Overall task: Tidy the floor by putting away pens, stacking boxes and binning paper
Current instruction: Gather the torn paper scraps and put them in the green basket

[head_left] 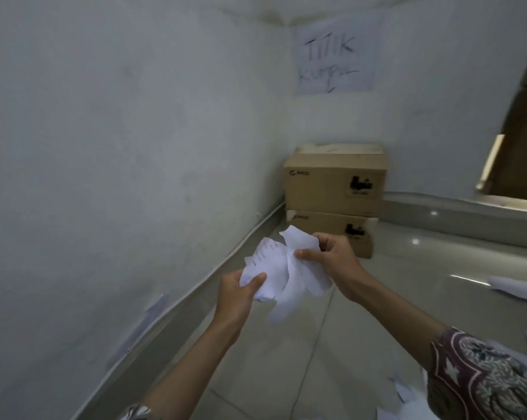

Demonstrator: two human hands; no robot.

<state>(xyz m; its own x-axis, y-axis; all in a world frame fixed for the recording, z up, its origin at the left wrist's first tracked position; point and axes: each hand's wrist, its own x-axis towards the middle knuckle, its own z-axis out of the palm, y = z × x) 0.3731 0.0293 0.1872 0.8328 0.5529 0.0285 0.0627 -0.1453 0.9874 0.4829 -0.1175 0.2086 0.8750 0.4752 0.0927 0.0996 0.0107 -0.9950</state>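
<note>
Left hand (236,294) pinching the lower corner of crumpled white printed paper sheets (282,271), right hand (332,256) gripping their upper edge, beyond the hands two stacked brown cardboard boxes (335,195) in the corner, handwritten white paper sign (336,56) on the wall above

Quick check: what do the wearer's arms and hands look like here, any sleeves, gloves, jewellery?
Both hands, left hand and right hand, are bare: no gloves, rings or watch visible. Forearms uncovered. Short patterned sleeve on the right arm, dark maroon with grey-white batik-style motifs; a matching scrap shows at the left arm's bottom edge.

Box (335,180) on box (332,234) in corner, sign (336,56) above, loose paper (516,289) apparently rightward
</note>
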